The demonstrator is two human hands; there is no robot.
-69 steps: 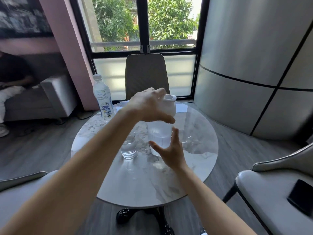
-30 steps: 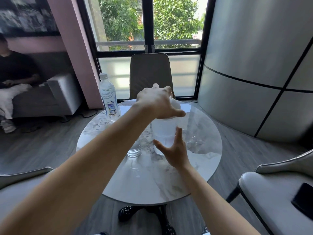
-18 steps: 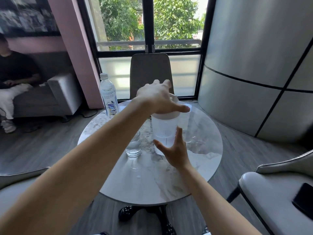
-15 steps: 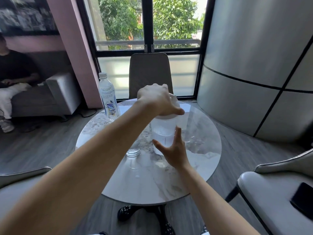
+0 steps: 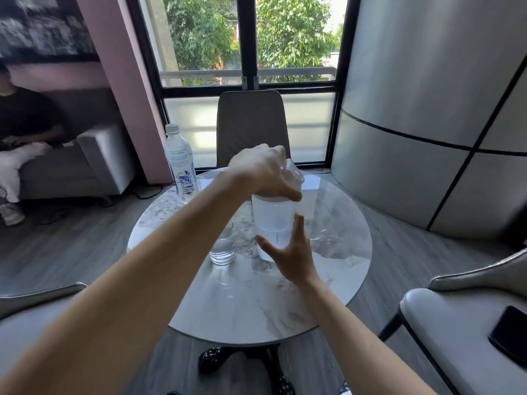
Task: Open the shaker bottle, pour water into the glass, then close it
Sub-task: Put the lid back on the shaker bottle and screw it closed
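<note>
Shaker (image 5: pixel 273 223): upright at frame centre on the table (image 5: pixel 336 283), part full of water.
Lid (image 5: pixel 291 178): on top of the shaker, mostly covered; whether it is seated is unclear.
Left hand (image 5: pixel 263 171): curled over the lid, fingers gripping its rim.
Right hand (image 5: pixel 291 256): fingers spread, cupping the shaker's lower wall.
Glass (image 5: pixel 223 248): just left of the shaker, partly behind the left forearm.
Bottle (image 5: pixel 181 162): upper left, at the table's far edge.
</note>
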